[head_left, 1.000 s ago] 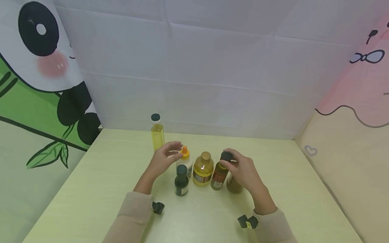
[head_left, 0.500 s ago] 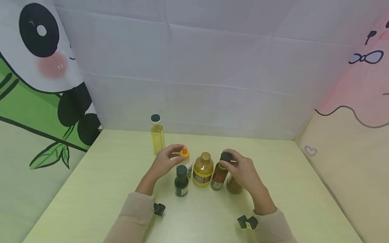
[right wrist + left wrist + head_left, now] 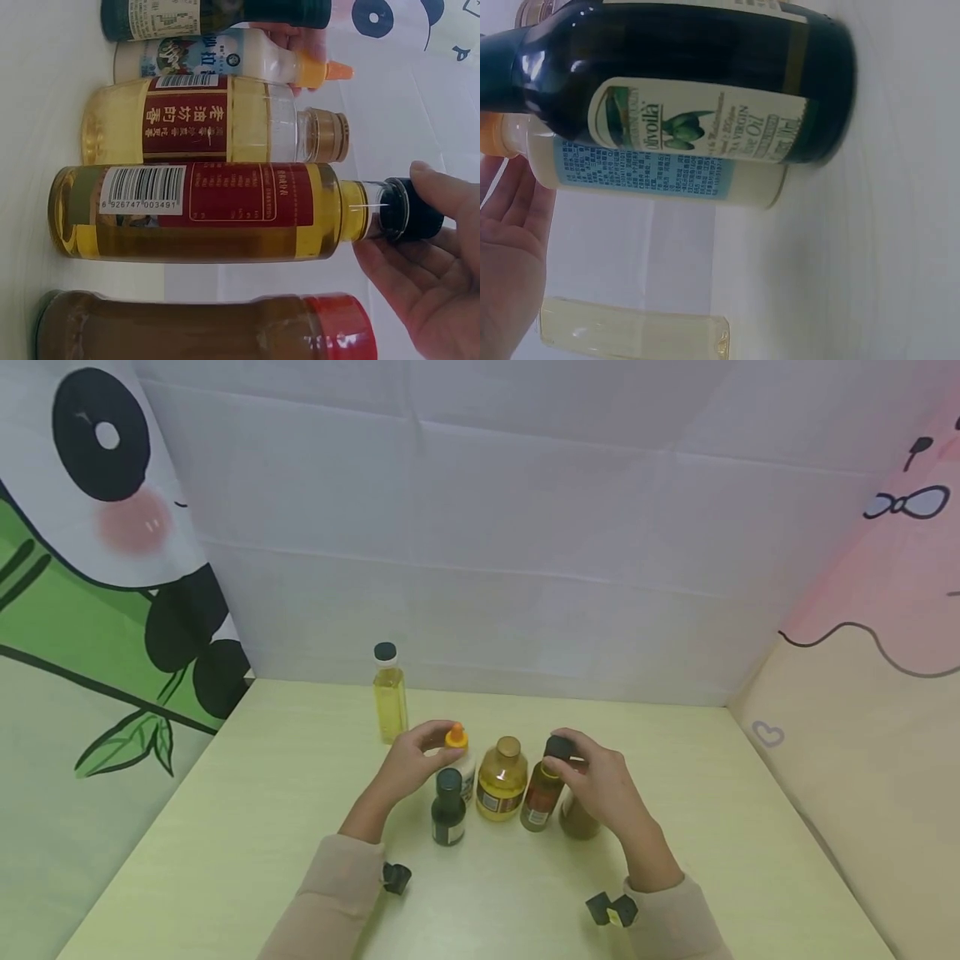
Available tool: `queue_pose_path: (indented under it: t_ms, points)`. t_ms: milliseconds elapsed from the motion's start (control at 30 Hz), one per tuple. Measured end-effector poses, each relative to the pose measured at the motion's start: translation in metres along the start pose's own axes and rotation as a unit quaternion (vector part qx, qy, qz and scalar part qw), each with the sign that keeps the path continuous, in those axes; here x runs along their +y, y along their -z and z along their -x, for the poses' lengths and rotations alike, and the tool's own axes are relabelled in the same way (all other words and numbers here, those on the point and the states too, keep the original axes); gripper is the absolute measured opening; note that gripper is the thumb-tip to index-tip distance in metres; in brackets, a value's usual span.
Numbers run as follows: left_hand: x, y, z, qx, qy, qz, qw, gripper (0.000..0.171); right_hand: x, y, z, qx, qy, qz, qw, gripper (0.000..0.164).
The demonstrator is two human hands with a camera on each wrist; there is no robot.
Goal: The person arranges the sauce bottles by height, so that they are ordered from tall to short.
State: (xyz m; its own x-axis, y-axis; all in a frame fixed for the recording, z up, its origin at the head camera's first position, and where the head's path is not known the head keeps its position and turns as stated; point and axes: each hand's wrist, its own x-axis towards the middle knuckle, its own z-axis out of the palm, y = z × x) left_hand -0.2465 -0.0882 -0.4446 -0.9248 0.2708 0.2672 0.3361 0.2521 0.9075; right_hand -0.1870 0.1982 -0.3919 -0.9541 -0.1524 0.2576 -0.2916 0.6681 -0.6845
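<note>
My left hand (image 3: pixel 411 762) is at the top of a white squeeze bottle (image 3: pixel 253 60), fingers behind and thumb in front of its orange nozzle cap (image 3: pixel 457 737). Close before it stands a dark green olive oil bottle (image 3: pixel 690 82), which partly hides the white one in the head view. With thumb and fingers my right hand (image 3: pixel 600 777) grips the black cap (image 3: pixel 411 208) of an amber oil bottle (image 3: pixel 247 214) with a red label. Between the two held bottles is a rounder yellow oil bottle (image 3: pixel 502 781) with a gold cap.
A brown-filled jar (image 3: pixel 180 326) with a red lid stands right of the amber bottle, partly behind my right hand. Farther back on the left is a tall pale-yellow oil bottle (image 3: pixel 391 706). A white cloth wall (image 3: pixel 480 568) rises behind the pale table (image 3: pixel 675 827).
My left hand has moved a little right, bringing its fingers and thumb in round the orange cap. The right hand keeps its hold on the black cap, and the bottles stay in place.
</note>
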Motion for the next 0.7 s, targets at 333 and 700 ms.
queue_pose_path:
  t_ms: [333, 700]
  points:
    - [-0.0063, -0.0036, -0.0005, 0.010, -0.004, -0.011, 0.9999, 0.045, -0.0011, 0.0038, -0.0026, -0.007, -0.029, -0.050, 0.998, 0.046]
    - [-0.0048, -0.0052, -0.0003, 0.017, -0.002, -0.002, 0.9998, 0.043, -0.0029, 0.0100, -0.0074, -0.022, -0.066, -0.072, 0.995, 0.045]
